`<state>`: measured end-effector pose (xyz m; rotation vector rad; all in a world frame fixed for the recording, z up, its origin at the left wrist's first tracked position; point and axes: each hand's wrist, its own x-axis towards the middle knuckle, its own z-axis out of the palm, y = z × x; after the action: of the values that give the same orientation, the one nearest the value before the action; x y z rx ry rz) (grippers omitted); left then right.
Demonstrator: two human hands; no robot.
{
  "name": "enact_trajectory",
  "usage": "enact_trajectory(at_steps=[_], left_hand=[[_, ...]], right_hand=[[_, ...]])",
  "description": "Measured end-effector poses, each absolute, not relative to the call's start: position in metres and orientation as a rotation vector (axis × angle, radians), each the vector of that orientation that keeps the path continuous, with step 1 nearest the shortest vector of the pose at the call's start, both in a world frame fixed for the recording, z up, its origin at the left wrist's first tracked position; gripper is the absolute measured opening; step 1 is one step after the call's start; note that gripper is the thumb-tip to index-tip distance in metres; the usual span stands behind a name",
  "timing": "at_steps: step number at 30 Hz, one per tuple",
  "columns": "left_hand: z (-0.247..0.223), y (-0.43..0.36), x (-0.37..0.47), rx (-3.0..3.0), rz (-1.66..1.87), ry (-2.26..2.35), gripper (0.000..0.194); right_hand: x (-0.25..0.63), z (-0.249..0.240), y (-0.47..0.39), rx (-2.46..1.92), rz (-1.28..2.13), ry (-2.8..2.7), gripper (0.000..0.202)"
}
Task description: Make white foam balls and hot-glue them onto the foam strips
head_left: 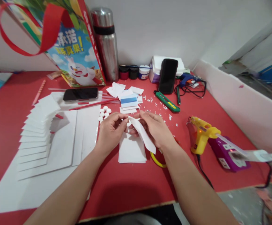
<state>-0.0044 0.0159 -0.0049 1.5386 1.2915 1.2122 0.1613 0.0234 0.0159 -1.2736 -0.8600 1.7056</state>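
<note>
A folded white sheet of paper [143, 134] is held tilted above the table between both hands. My left hand [113, 126] pinches its upper left end between thumb and fingers. Around its upper edge, my right hand [155, 126] has its fingers closed, and some of those fingertips are hidden behind the sheet. Directly below lies a stack of white paper pieces [132, 153]. Small round white pellets [104, 114] sit just beyond my left hand. Partly under my right wrist are scissors with a yellow handle [158, 161].
Fanned white cards [36, 134] lie on white boards [64, 147] at left. A glue gun [202, 132], purple box [229, 156] and green cutter [167, 101] are at right. Behind stand a steel flask [107, 47], gift bag [77, 53] and phone [168, 76]; paper scraps [128, 100] lie centrally.
</note>
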Motion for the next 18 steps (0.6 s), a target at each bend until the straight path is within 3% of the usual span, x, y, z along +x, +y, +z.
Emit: enact_trajectory(at_steps=[3, 9, 18], left_hand=[[-0.005, 0.016, -0.007, 1.537, 1.182, 1.275, 0.011], [-0.006, 0.016, -0.008, 1.451, 1.103, 1.228, 0.016], [-0.005, 0.016, -0.002, 1.355, 1.138, 1.259, 0.014]], right_hand=[[0.165, 0.018, 0.025, -1.187, 1.865, -0.806, 0.030], [0.165, 0.016, 0.025, -1.252, 1.712, -1.036, 0.019], [0.156, 0.005, 0.014, -1.402, 0.751, -1.698, 0.014]])
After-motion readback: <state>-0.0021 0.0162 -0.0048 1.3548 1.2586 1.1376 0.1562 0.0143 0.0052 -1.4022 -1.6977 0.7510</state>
